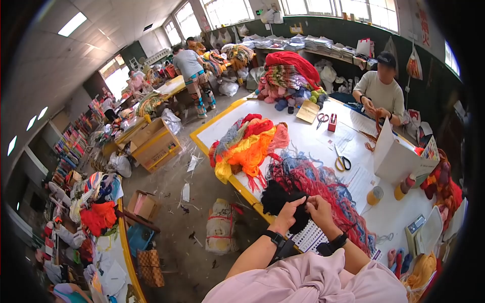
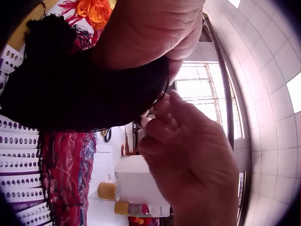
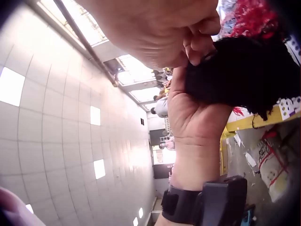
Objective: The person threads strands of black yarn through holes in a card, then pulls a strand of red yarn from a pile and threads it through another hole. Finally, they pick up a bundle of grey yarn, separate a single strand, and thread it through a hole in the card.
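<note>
A thick skein of black yarn (image 1: 277, 196) is held over the near edge of the table. My left hand (image 1: 289, 214) grips it, thumb on top, and in the left wrist view the yarn (image 2: 70, 96) hangs in a dense bundle below that palm. Close beside it, my right hand (image 1: 321, 212) has its fingers curled at the skein's end. There the right fingertips (image 2: 162, 106) pinch at a thin black strand. In the right wrist view both hands meet at the yarn's edge, the right hand (image 3: 155, 33) above the left palm (image 3: 200, 117).
Red and blue loose yarn (image 1: 323, 187) spreads across the table beside punched sample cards (image 1: 309, 237). Orange and yellow skeins (image 1: 252, 146) lie farther left. Scissors (image 1: 342, 160), a yarn cone (image 1: 375, 195) and a white box (image 1: 399, 154) stand rightward. Across the table sits another person (image 1: 381, 91).
</note>
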Motion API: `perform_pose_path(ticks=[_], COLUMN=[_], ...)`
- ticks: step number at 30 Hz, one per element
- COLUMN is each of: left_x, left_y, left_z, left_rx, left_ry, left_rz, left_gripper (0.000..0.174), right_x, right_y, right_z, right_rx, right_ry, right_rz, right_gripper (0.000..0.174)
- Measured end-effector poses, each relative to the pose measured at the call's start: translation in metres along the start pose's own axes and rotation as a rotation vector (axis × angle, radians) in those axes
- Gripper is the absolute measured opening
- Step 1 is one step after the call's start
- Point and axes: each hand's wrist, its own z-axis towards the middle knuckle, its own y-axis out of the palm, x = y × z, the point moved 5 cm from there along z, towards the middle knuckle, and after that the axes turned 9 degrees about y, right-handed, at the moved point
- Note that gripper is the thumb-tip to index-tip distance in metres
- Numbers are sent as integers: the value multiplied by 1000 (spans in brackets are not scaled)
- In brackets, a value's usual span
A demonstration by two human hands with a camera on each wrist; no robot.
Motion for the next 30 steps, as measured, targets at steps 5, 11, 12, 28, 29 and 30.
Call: perform_pose_path(ticks=[5, 11, 12, 28, 29, 30], left_x=[1, 7, 8, -7, -4, -6], left_y=[-12, -7, -5, 2, 10, 17], left_z=[-6, -10, -10, -3, -5, -6], left_rx=[69, 4, 14, 44, 20, -32], left_ry=[-20, -44, -33, -57, -52, -133], left_rz=[-78, -193, -180, -60, -29, -45], left_gripper=[14, 17, 18, 18, 16, 16], right_x=[-57, -17, -3, 11, 14, 15], right_y=[5, 11, 11, -6, -9, -13], right_z=[10, 18, 18, -6, -5, -8], right_rx=[-42, 43, 49, -116, -163, -137], right_ry=[-101, 24, 59, 317, 215, 199], right_rz=[-66, -104, -85, 480, 477, 445], right_gripper=[15, 17, 16, 17, 19, 20])
